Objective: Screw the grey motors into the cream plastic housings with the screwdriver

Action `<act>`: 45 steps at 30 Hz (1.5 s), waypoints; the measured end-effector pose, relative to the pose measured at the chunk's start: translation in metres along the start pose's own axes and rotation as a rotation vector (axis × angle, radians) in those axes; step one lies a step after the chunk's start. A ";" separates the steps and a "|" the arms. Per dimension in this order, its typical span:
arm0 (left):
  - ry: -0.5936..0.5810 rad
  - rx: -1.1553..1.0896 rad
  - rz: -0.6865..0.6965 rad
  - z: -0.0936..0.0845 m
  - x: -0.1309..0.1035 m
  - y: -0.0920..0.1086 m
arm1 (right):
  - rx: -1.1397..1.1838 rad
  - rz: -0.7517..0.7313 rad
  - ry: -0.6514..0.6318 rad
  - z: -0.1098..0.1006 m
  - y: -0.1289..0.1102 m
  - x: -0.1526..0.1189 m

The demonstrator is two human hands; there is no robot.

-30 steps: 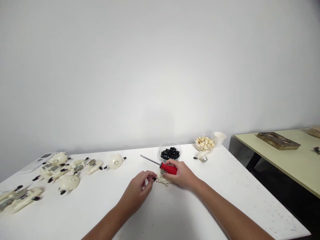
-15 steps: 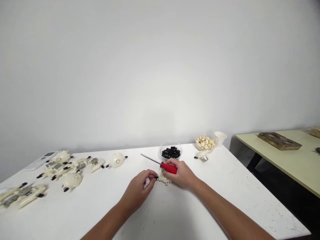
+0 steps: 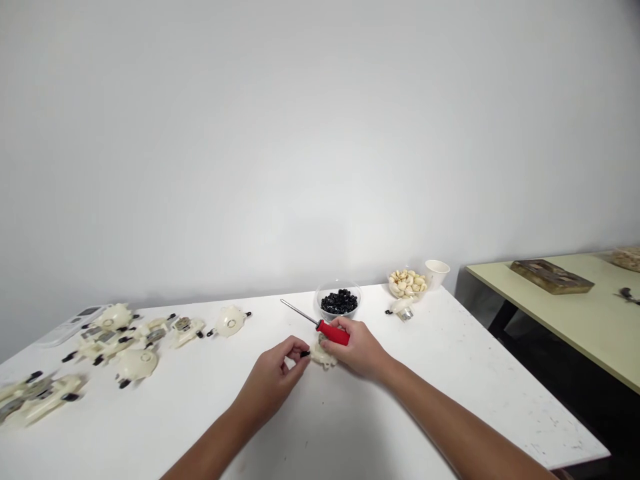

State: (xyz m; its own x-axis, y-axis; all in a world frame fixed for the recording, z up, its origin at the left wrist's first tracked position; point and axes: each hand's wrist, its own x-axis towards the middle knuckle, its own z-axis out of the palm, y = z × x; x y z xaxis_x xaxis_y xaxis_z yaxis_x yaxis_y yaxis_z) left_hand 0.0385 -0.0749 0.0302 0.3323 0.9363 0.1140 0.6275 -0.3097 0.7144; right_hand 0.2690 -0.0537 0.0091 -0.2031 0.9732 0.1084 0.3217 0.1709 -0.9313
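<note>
My left hand [image 3: 274, 373] is closed in a pinch on a small black plastic piece [image 3: 305, 354]. That piece is at the left edge of a cream plastic housing [image 3: 324, 360]; whether they touch is too small to tell. My right hand [image 3: 367, 352] wraps round a red-handled screwdriver [image 3: 334, 333], its metal shaft pointing up and left. The same hand's fingertips press on the housing, which rests on the table and is partly covered by them. Just behind stands a clear bowl of small black pieces [image 3: 340, 303].
Several cream housings with black tips [image 3: 135, 363] lie at the left, near a white device with a small screen [image 3: 75, 325]. At the back right are a bowl of cream pieces [image 3: 407, 284], a white cup [image 3: 437, 273] and another housing [image 3: 401, 307]. A second table [image 3: 550, 307] stands beyond.
My left hand has drawn slightly left with the black piece, away from the housing. The right hand keeps the screwdriver and housing nearly in place. The view has shifted a little.
</note>
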 end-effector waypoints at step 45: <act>0.048 0.041 0.311 -0.059 0.035 -0.039 | 0.407 0.004 0.078 -0.066 0.001 0.012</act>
State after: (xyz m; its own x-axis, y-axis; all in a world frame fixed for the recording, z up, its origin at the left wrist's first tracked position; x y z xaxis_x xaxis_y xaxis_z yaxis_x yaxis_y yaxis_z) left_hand -0.0160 -0.0201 0.0474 0.4799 0.8020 0.3556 0.5292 -0.5879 0.6118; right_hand 0.3282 -0.0317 0.0325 -0.1266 0.9852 0.1159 -0.0732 0.1072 -0.9915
